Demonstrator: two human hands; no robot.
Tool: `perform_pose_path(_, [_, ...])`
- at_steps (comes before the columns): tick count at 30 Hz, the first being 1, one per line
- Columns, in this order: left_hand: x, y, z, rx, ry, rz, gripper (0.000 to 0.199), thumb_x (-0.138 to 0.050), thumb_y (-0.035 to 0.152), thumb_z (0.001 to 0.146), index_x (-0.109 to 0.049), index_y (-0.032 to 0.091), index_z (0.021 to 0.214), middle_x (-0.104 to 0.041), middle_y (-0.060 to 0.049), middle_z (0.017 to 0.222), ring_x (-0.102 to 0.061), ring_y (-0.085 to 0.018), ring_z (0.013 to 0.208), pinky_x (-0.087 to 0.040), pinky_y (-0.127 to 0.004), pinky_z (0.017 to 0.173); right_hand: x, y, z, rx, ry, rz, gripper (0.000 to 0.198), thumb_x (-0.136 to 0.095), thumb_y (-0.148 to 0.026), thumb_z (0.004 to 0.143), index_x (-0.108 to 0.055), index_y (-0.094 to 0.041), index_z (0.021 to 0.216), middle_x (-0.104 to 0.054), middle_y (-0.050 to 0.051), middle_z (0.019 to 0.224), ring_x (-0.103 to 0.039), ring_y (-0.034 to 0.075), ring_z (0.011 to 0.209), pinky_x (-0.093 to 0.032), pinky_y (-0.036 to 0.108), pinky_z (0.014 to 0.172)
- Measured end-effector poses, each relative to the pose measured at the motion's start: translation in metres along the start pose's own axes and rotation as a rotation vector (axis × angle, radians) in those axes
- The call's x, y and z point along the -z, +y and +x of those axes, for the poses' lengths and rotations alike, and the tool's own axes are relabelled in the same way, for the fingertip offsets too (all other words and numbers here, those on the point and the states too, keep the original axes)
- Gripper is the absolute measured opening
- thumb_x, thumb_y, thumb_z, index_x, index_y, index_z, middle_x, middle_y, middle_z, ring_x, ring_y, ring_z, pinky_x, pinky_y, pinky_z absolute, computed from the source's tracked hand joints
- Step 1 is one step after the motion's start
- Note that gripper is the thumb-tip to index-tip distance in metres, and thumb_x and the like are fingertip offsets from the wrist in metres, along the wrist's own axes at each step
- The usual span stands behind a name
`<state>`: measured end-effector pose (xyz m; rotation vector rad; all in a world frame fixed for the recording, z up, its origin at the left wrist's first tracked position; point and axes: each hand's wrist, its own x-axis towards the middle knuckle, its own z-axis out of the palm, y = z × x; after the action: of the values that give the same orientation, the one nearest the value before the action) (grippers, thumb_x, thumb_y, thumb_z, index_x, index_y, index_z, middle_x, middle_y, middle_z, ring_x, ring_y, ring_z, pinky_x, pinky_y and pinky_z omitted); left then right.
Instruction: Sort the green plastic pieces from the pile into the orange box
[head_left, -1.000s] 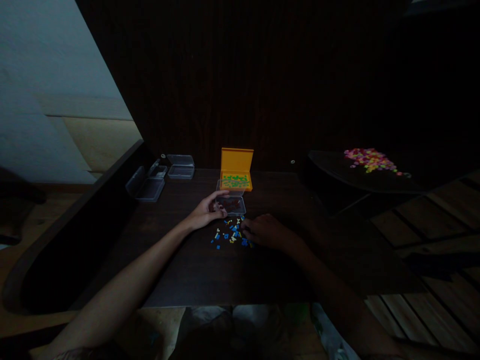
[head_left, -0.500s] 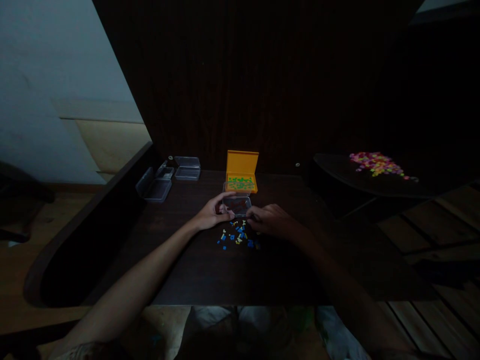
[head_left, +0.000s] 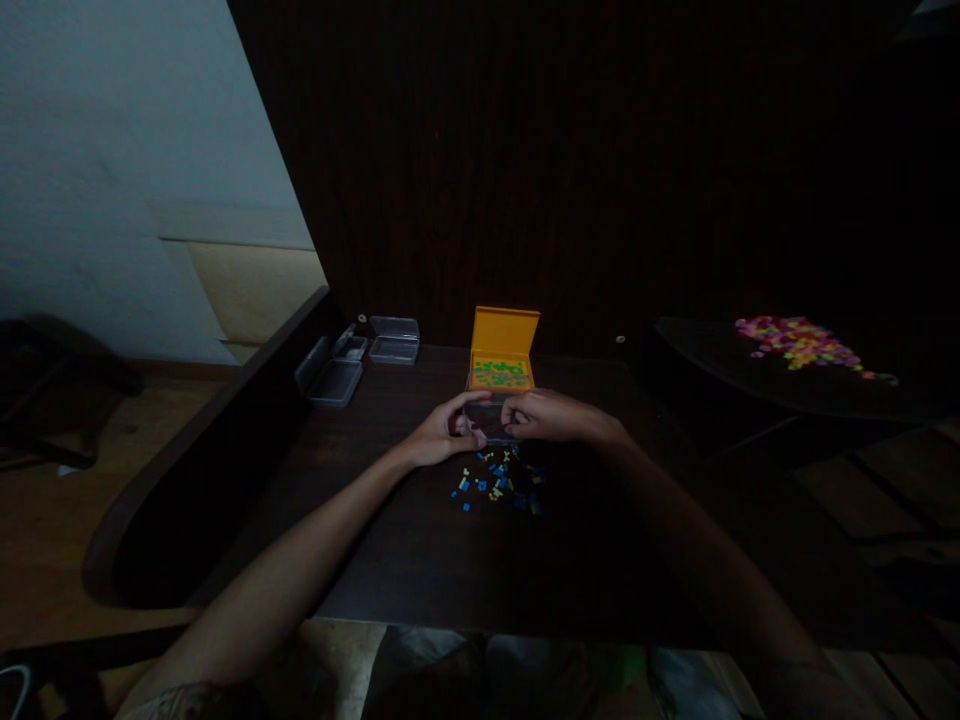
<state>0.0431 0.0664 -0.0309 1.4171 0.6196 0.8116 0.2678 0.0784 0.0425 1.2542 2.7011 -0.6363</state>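
My left hand (head_left: 444, 432) grips the left side of a clear plastic box (head_left: 491, 428), thumb along the near side and fingers at the back. My right hand (head_left: 541, 414) is over the right part of that box, its fingers curled down into it; whether a piece is between them is hidden. Small blue and yellow pieces (head_left: 497, 487) lie scattered on the table just in front of the box. Right behind it stands a yellow box (head_left: 505, 335) with its lid up, holding many small green pieces.
More clear plastic boxes with raised lids stand at the left, one nearer (head_left: 335, 383) and one farther (head_left: 394, 345). A heap of pink, purple and yellow pieces (head_left: 802, 343) lies on a dark shelf at the right. A raised wooden side panel (head_left: 217, 440) borders the left.
My right hand has moved from the loose pieces at the box's near right corner up and over the box. My left hand keeps its hold. The whole view has shifted slightly.
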Motion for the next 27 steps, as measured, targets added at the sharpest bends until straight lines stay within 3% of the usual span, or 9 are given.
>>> perform_pose_path(11, [0.0024,-0.0025,0.001,0.035,0.003,-0.066,0.077,-0.081,0.021,0.066,-0.046,0.021,0.135,-0.052,-0.014,0.137,-0.066,-0.013,0.082,-0.05,-0.035,0.087,0.0055,-0.0084,-0.0006,-0.04,0.064,-0.172,0.02,-0.052,-0.029,0.087,-0.065,-0.019,0.098,-0.068,0.005,0.09,-0.059,0.016,0.076,-0.033,0.024,0.062])
perform_pose_path(23, [0.0008,0.003,0.0011,0.006,0.01,-0.086,0.071,-0.08,0.019,0.066,-0.052,0.022,0.131,-0.055,-0.012,0.134,-0.065,-0.017,0.091,-0.049,-0.036,0.089,0.0036,-0.007,-0.0008,0.013,-0.005,-0.011,0.018,-0.056,-0.029,0.086,-0.065,-0.019,0.097,-0.065,0.002,0.085,-0.054,0.013,0.069,-0.033,0.022,0.06])
perform_pose_path(27, [0.0013,0.0032,0.0012,0.003,0.015,-0.079,0.071,-0.081,0.019,0.066,-0.052,0.022,0.131,-0.057,-0.012,0.132,-0.065,-0.015,0.085,-0.051,-0.035,0.085,0.0026,-0.0074,0.0002,-0.004,0.032,-0.046,0.017,-0.056,-0.028,0.085,-0.066,-0.019,0.096,-0.065,0.002,0.086,-0.055,0.013,0.071,-0.033,0.022,0.062])
